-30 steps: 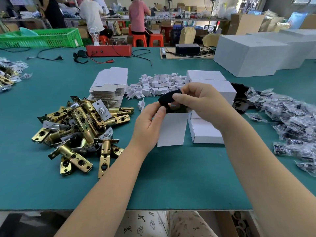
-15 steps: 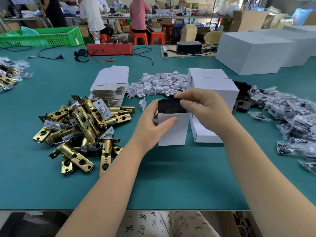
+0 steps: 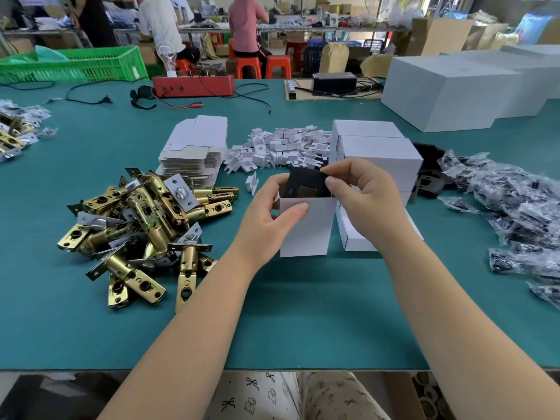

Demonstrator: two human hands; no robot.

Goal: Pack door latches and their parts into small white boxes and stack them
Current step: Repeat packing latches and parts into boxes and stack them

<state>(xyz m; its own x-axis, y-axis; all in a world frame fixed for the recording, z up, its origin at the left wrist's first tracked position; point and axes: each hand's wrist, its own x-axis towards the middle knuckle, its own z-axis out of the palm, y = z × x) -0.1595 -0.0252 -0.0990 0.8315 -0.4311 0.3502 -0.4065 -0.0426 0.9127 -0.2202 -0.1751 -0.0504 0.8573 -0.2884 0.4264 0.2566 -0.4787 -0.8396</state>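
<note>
Left hand (image 3: 266,216) grips white box (image 3: 306,228); right hand (image 3: 363,201) pinches black plate (image 3: 306,184), lower part hidden inside.

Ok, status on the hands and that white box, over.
Left hand grips small white cardboard box, upright. Right hand pinches flat black metal plate, half inside box opening. Nothing blocking.

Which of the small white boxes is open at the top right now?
The upright white box held by the left hand, with the black plate sticking out of it. The stacked boxes behind are closed.
</note>
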